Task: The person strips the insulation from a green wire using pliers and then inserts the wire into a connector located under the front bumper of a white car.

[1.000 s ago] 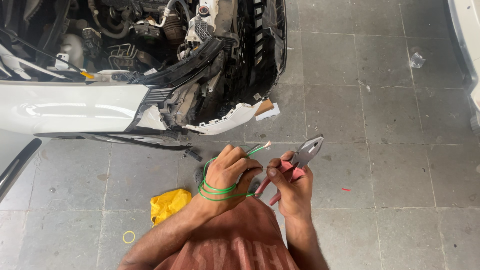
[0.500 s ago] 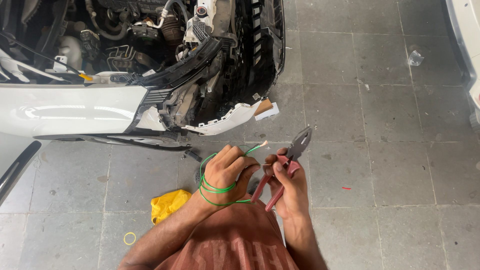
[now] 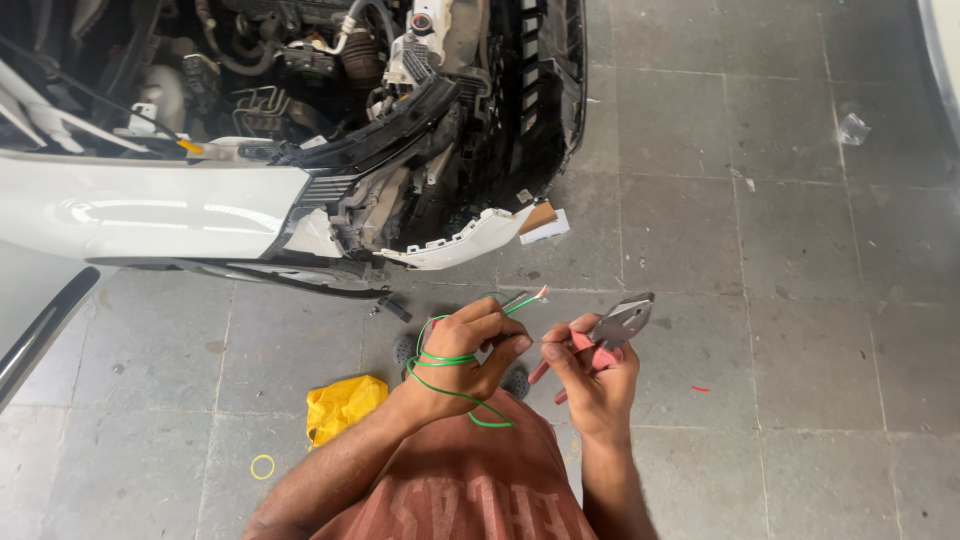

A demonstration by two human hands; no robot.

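Fingers of the left hand [image 3: 470,355] are curled shut around a thin green wire [image 3: 445,362], pinching it near its free end, which sticks up and to the right past the thumb with a short pale, stripped tip [image 3: 541,293]. Several loose loops of the same wire wrap around that hand and hang down to the wrist. Fingers of the right hand [image 3: 592,385] are closed around the red handles of a pair of pliers [image 3: 612,330], whose grey metal nose points up and right, just beside the wire's tip but not touching it.

Both hands are held close together in front of the person's chest, above a grey tiled floor [image 3: 800,300]. The wire looks light, thin and springy, likely to uncoil or slip if the grip loosens; the firmest hold seems to be close behind the bare tip. The pliers look rigid and heavier.

Just ahead sits the front of a white car [image 3: 150,205] with its bumper removed, showing jagged broken plastic edges [image 3: 455,245] and engine parts. A crumpled yellow cloth [image 3: 340,405] and a small yellow ring [image 3: 262,466] lie on the floor to the left. Open floor stretches to the right.
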